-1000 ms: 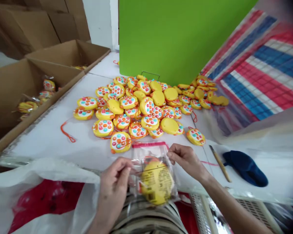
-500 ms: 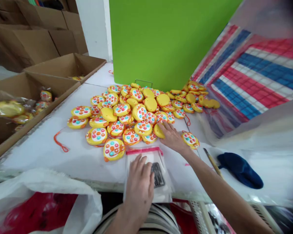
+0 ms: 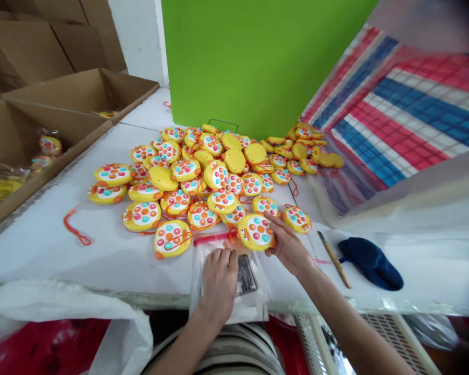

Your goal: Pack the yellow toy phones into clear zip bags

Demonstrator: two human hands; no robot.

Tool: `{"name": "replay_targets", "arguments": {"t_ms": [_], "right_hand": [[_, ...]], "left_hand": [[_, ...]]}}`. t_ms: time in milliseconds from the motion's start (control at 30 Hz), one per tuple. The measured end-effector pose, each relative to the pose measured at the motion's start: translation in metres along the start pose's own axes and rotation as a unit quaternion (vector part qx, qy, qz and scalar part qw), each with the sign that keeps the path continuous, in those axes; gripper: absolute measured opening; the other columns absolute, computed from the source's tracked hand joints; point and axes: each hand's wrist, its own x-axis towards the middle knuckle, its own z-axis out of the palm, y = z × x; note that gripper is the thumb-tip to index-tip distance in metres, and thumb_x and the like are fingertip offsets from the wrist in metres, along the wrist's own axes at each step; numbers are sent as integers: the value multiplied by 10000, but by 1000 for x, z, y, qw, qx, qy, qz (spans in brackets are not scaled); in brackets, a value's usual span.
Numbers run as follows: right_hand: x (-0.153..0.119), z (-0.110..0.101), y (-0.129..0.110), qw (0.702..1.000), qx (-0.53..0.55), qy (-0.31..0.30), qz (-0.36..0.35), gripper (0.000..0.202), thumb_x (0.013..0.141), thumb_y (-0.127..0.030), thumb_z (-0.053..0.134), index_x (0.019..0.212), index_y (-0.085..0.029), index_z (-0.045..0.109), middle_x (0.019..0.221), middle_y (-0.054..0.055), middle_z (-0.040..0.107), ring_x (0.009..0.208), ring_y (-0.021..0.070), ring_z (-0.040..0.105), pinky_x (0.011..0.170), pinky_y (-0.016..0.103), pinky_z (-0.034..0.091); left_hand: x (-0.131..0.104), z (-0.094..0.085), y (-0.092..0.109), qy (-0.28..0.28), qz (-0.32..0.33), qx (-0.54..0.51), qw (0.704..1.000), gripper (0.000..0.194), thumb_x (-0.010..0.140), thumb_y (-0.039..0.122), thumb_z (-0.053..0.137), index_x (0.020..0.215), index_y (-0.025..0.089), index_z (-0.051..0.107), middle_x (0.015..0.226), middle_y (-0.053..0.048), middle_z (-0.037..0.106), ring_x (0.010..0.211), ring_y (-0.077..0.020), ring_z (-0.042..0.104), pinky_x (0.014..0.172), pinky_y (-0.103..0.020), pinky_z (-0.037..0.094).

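Yellow, presumably light, stiff and slick, the dotted toy (image 3: 257,232) is at 1 o'clock of the clear bags (image 3: 250,311), its rim (best hold) gripped by the right hand (image 3: 291,251); left hand (image 3: 219,281) open, palm down on bags.

Right hand (image 3: 287,247) holds yellow toy (image 3: 256,232) with colored dots, dotted side up, over top edge of clear plastic bags (image 3: 254,307). Left hand (image 3: 220,276) flat on bags, near pink strip (image 3: 211,238). Big pile of yellow toys (image 3: 195,172) on white table (image 3: 117,250), some dots up, some plain side up. Orange string (image 3: 76,229) left of pile. Wooden-handled tool (image 3: 336,263) beside dark blue cloth thing (image 3: 371,263) on right. Green board (image 3: 258,62) behind pile. Cardboard box (image 3: 58,125) on left, wrapped toys (image 3: 49,146) inside.
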Motion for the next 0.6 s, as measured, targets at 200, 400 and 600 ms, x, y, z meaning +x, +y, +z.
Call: {"name": "replay_targets", "arguments": {"t_ms": [200,400,600], "right_hand": [[-12,-17,19,995,-90,10,-44,430,805,-438,605,1187,-243,588,892,11,619,598,103,546,411,186,475],[-18,-27,29,904,-389,-63,-163,701,677,-277,691,1338,-233,462,1418,99,381,1255,294,424,875,352,523],[-21,-23,30,790,-538,-132,-261,794,716,-138,581,1436,-275,275,1520,90,182,1356,262,297,1028,392,414]], "left_hand": [[3,-3,-4,31,8,-6,999,76,862,150,517,852,132,590,1122,-124,567,1058,-280,480,874,-426,442],[5,-1,-5,11,4,-12,1000,154,871,139,490,1011,146,554,1070,-89,569,979,-257,492,822,-406,440],[11,-8,-4,-17,-12,2,1000,127,872,149,478,966,152,564,936,-67,561,918,-268,488,821,-442,419]]}}
